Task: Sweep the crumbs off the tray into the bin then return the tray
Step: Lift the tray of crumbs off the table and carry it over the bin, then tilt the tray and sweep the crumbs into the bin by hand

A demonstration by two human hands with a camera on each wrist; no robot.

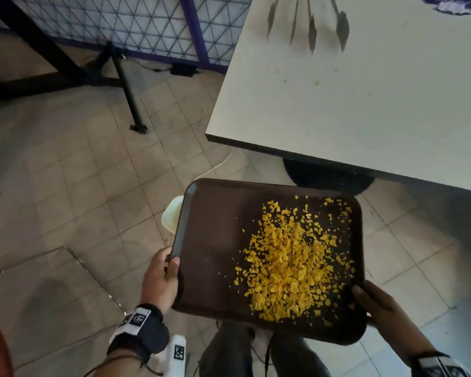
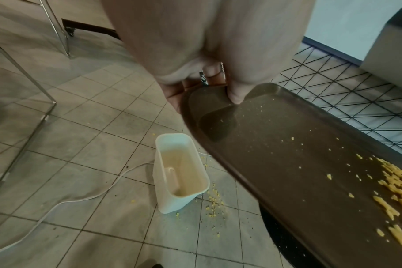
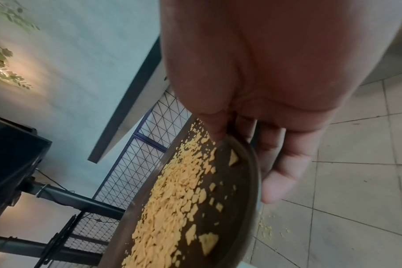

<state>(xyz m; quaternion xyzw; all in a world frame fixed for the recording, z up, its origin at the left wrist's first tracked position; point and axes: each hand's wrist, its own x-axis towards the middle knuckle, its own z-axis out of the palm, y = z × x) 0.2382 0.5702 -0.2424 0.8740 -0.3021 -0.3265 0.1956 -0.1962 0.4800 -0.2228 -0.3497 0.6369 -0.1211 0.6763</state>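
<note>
A dark brown tray (image 1: 212,240) hangs in the air beside the table, carrying a heap of yellow crumbs (image 1: 291,262) on its right half. My left hand (image 1: 161,276) grips the tray's left rim, thumb on top (image 2: 235,94), fingers underneath. My right hand (image 1: 375,303) grips the near right corner, thumb over the rim (image 3: 216,130), fingers below. A small white bin (image 2: 179,172) stands on the floor under the tray's left edge; only its rim (image 1: 172,213) peeks out in the head view. The crumbs (image 3: 172,199) and the tray (image 3: 243,181) fill the right wrist view.
The white table (image 1: 365,99) stands to the upper right, with a black base (image 1: 324,175) below it. Spilled crumbs (image 2: 213,201) and a white cable (image 2: 80,197) lie on the tiled floor by the bin. A black stand (image 1: 125,85) and mesh fence (image 1: 136,23) are behind.
</note>
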